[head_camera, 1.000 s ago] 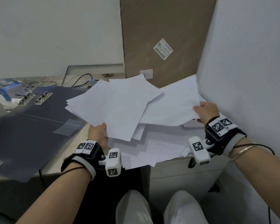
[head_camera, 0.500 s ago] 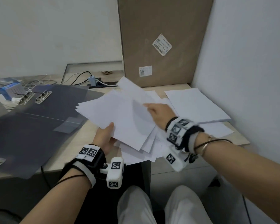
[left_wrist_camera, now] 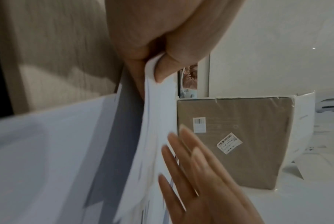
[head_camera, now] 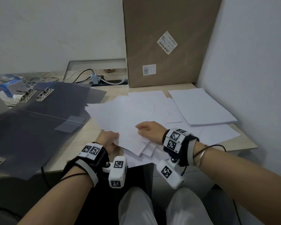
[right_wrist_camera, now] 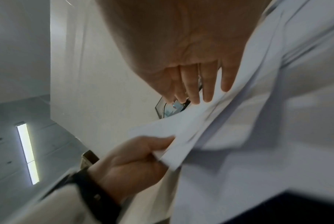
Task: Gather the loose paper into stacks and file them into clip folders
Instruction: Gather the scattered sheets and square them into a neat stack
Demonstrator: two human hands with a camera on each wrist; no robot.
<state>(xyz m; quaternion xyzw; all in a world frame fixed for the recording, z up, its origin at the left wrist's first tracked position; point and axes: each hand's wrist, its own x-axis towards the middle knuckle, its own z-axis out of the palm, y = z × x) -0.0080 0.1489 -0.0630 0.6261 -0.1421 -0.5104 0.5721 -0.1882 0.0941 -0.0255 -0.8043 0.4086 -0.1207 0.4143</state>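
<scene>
A fanned bundle of loose white sheets lies low over the desk. My left hand pinches its near left corner, thumb on top, as the left wrist view shows. My right hand lies on top of the bundle with straight fingers touching the paper. A neat paper stack sits by the right wall. Dark translucent clip folders lie open on the left, with their metal clips at the far end.
A tall cardboard box leans against the back wall behind the papers. A power strip with cables and a blue box sit at the back left. More loose sheets lie under the neat stack near the desk's right edge.
The bundle, held up in both hands before, has come down toward the desk. My right hand let go of the right edge and moved left onto the top of the bundle.
</scene>
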